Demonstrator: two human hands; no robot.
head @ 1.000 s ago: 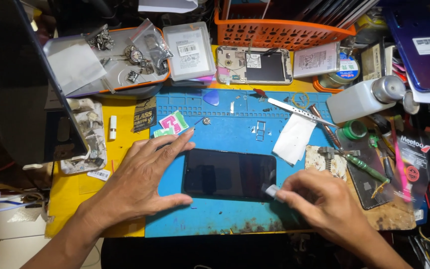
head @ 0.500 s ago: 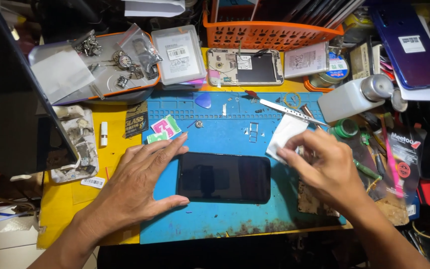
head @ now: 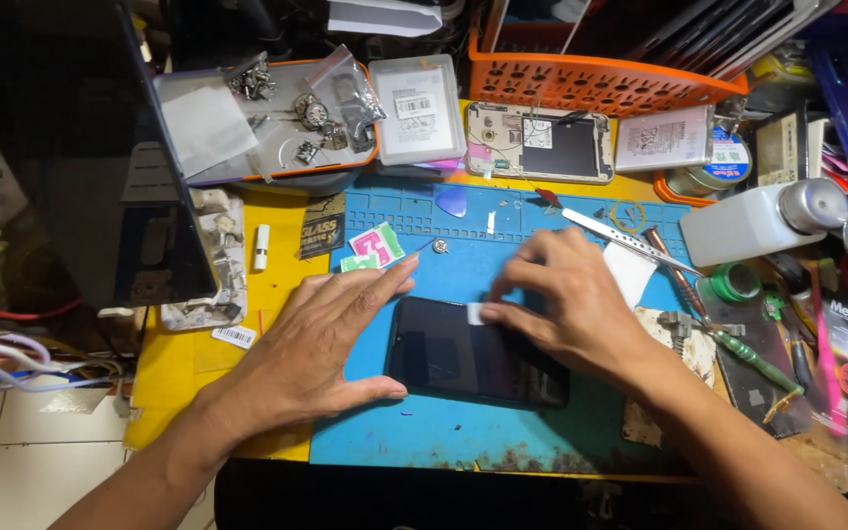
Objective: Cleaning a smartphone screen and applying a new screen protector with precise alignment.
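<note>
Phone [head: 463,355] lies flat, screen up, dark, on the blue work mat [head: 414,447], near the mat's front edge. It's the landmark for everything below.

Left hand [head: 316,358]: open, fingers spread, palm down, holding nothing. Thumb runs along the phone's near-left corner, fingertips reach past its far-left corner. It reads as a brace against sliding.

Right hand [head: 571,314]: fingers pinched narrow on a small white wipe [head: 475,313], pressed onto the glass near the phone's far edge, about mid-length. Hand covers the phone's right end.

Doing this well, my read:
- keep the wipe flat, light even pressure, straight passes end to end
- keep the left hand on the edge, off the glass, so no fresh prints
- don't drag grit from the mat onto the screen

Further out from the phone:
- small pink-and-green packets [head: 373,245] just beyond the far-left corner
- tweezers [head: 630,236] beyond the far-right, on the mat
- white squeeze bottle [head: 748,224] far right, well apart
- opened phone back [head: 540,143] and orange basket [head: 606,83] farthest
</note>
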